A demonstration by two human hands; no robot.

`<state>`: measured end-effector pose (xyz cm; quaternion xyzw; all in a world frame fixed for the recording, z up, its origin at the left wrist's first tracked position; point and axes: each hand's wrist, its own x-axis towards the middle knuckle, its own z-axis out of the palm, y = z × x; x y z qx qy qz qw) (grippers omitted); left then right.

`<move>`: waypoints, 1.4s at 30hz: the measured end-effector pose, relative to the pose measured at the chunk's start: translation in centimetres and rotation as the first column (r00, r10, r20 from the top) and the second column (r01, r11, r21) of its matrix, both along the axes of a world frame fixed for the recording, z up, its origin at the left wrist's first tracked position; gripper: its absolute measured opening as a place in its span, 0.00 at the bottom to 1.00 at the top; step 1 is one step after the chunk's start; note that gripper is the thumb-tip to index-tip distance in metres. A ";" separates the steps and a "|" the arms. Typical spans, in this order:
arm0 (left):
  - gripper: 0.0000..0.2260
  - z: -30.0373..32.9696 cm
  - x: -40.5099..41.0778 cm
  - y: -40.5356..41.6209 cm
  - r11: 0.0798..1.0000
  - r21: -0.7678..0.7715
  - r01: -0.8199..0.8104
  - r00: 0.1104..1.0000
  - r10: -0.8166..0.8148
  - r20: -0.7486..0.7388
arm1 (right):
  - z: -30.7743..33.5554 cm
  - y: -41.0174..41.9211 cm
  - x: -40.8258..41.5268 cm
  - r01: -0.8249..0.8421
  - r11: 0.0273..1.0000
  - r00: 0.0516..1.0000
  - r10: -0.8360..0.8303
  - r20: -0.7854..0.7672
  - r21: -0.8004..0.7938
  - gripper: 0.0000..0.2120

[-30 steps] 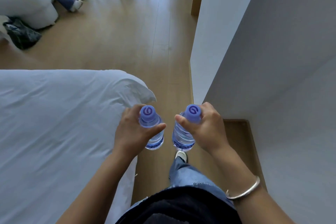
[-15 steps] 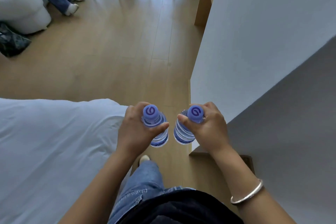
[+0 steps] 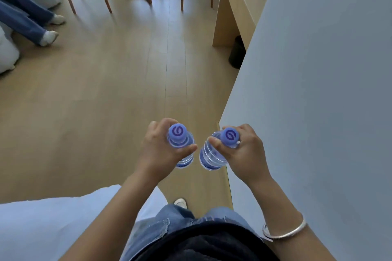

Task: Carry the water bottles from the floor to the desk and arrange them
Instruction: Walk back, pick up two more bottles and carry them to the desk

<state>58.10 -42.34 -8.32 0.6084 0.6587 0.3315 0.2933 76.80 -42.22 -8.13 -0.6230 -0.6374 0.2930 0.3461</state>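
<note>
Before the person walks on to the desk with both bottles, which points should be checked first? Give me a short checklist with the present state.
1. Left hand grips left bottle at the neck: ok.
2. Right hand grips right bottle: ok.
3. Both caps on: ok.
4. Bottles apart, not knocking: ok.
5. Floor toward the desk free of obstacles: ok.
6. Free space on the desk top: cannot tell, the wall mostly hides it.

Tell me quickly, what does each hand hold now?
Left hand: closed around the left water bottle.
Right hand: closed around the right water bottle.
</note>
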 end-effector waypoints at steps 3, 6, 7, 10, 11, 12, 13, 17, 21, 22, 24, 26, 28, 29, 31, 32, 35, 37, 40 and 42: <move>0.22 0.2 -1.2 4.6 1.000 0.002 -0.012 1.000 0.012 0.007 | 0.2 4.7 -1.3 0.012 1.000 1.000 -0.012 -0.011 -0.004 0.06; 0.21 -0.3 -2.1 9.3 1.000 -0.015 -0.026 0.999 0.027 0.025 | -0.4 9.7 -2.3 0.026 0.999 1.000 -0.026 -0.004 -0.032 0.10; 0.20 -0.4 -2.3 10.7 0.999 -0.023 -0.026 0.999 0.027 0.020 | -0.5 11.1 -2.5 0.027 0.999 1.000 -0.027 0.001 -0.032 0.09; 0.20 -1.2 -2.6 16.0 0.998 -0.058 -0.019 1.000 0.019 0.008 | -1.0 16.4 -2.9 0.031 0.999 0.999 -0.032 -0.031 -0.040 0.06; 0.20 -1.4 -2.6 17.9 0.997 -0.069 -0.016 1.000 0.017 0.013 | -1.1 18.4 -2.9 0.031 0.999 0.999 -0.033 -0.039 -0.042 0.05; 0.20 -1.5 -2.6 19.5 0.997 -0.075 -0.014 1.000 0.015 0.016 | -1.2 20.1 -2.9 0.032 0.999 0.999 -0.034 -0.043 -0.044 0.06; 0.20 -1.7 -2.5 21.7 0.997 -0.071 -0.013 1.000 0.014 0.016 | -1.4 22.3 -2.8 0.036 0.998 0.998 -0.037 -0.042 -0.046 0.06; 0.19 -1.3 -1.7 30.2 0.998 -0.063 0.003 1.000 -0.003 -0.013 | -1.5 31.0 -2.4 0.014 0.998 1.000 -0.012 0.026 -0.062 0.15; 0.20 -0.5 -0.3 38.6 0.999 -0.043 0.003 1.000 -0.004 -0.004 | -0.8 39.3 -1.6 -0.001 0.998 0.999 0.003 0.041 -0.062 0.14; 0.21 -0.5 0.0 40.1 0.999 -0.038 0.000 1.000 0.000 0.000 | -0.6 40.8 -1.4 0.005 0.998 0.999 -0.003 0.036 -0.061 0.13; 0.22 -0.7 0.6 43.6 1.000 -0.025 0.008 1.000 -0.008 0.004 | -0.5 44.0 -0.9 0.020 0.998 0.999 -0.018 0.031 -0.057 0.12; 0.22 -0.8 1.2 46.8 0.999 -0.023 0.023 1.000 -0.023 0.011 | -0.5 46.5 -0.4 0.041 0.998 0.999 -0.039 0.031 -0.054 0.10; 0.21 -0.7 1.6 49.7 0.999 -0.039 0.026 0.999 -0.024 0.039 | -0.4 48.8 0.1 0.068 0.996 0.997 -0.066 0.025 -0.059 0.09; 0.20 -0.8 1.8 51.2 0.998 -0.054 0.030 0.998 -0.028 0.051 | -0.5 50.1 0.4 0.082 0.995 0.996 -0.080 0.027 -0.065 0.09; 0.20 -1.2 2.0 54.6 0.996 -0.068 0.054 0.997 -0.050 0.051 | -1.0 53.0 1.0 0.117 0.990 0.993 -0.114 0.038 -0.073 0.11; 0.20 -1.3 2.1 56.0 0.996 -0.065 0.065 0.997 -0.063 0.044 | -1.1 54.2 1.1 0.129 0.989 0.991 -0.126 0.044 -0.072 0.12; 0.19 -1.7 2.4 61.7 0.992 -0.075 0.104 0.994 -0.102 0.037 | -1.5 58.9 1.7 0.190 0.978 0.982 -0.189 0.018 -0.084 0.13; 0.19 -1.8 2.8 65.5 0.987 -0.084 0.139 0.990 -0.137 0.040 | -1.3 61.9 1.8 0.234 0.967 0.972 -0.236 -0.014 -0.098 0.11; 0.19 -1.4 3.8 72.4 0.964 -0.091 0.251 0.968 -0.250 0.017 | -0.7 67.2 2.2 0.326 0.940 0.942 -0.333 -0.054 -0.103 0.10; 0.20 -0.7 4.5 76.4 0.946 -0.077 0.315 0.949 -0.316 -0.001 | -0.1 70.1 2.4 0.381 0.920 0.919 -0.388 -0.069 -0.095 0.10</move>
